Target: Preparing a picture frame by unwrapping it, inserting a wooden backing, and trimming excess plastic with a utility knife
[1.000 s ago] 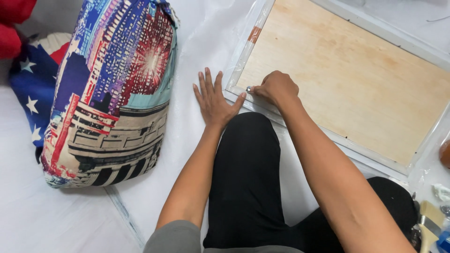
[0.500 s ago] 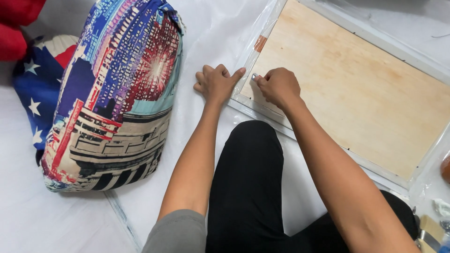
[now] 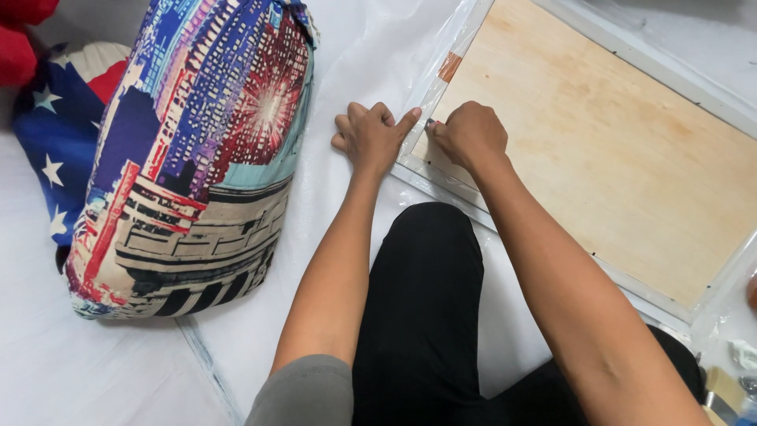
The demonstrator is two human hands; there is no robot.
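1. Centrally, a wooden board in a pale frame is seen lying flat, wrapped in clear plastic film, with its near corner directly under both grips.
2. The right hand is curled into a clenched grip on the frame's corner edge; a small dark object is pinched at its fingertips, too small to be identified.
3. The left hand is pressed knuckles-down just beside the right grip, fingers folded, its thumb stretched out to touch the frame edge; nothing is seen held in it.
4. A strip of brown tape is seen on the frame edge, a little beyond the grips.
5. A black-trousered knee is placed just behind the grips, between the two forearms.
6. A white sheet is spread beneath everything.
7. A large stuffed bag printed with a colourful city scene lies well to the left of the left grip.
8. Farther left still, a blue starred cloth and something red are partly seen.
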